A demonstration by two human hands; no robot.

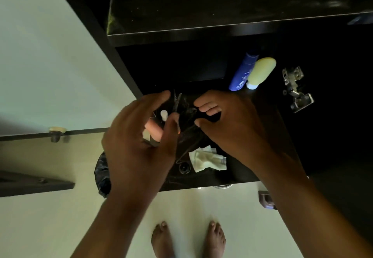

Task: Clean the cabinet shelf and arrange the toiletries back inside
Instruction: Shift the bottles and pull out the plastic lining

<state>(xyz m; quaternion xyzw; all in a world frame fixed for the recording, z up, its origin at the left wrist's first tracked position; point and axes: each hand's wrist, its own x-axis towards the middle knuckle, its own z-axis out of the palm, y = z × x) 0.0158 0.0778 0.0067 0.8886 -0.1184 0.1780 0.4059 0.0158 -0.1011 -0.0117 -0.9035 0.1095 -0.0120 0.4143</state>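
I look down at a dark cabinet shelf (262,128). My left hand (139,146) is curled around a few small toiletries, among them a white-tipped piece (163,115) and a pale little container (147,136). My right hand (228,124) is just right of it, thumb and fingers pinched on a thin dark item (210,117) that is hard to make out. A blue bottle (242,72) and a pale yellow bottle (261,70) lie side by side farther back on the shelf. A crumpled, soiled white tissue (207,158) lies near the front edge, beside a small dark round cap (184,167).
An upper dark shelf (222,15) juts out above. A metal door hinge (296,88) is fixed on the right. A black plastic bag (103,177) hangs at the shelf's left front. A white wall (40,55) is to the left, and bare feet (187,239) stand on the pale floor below.
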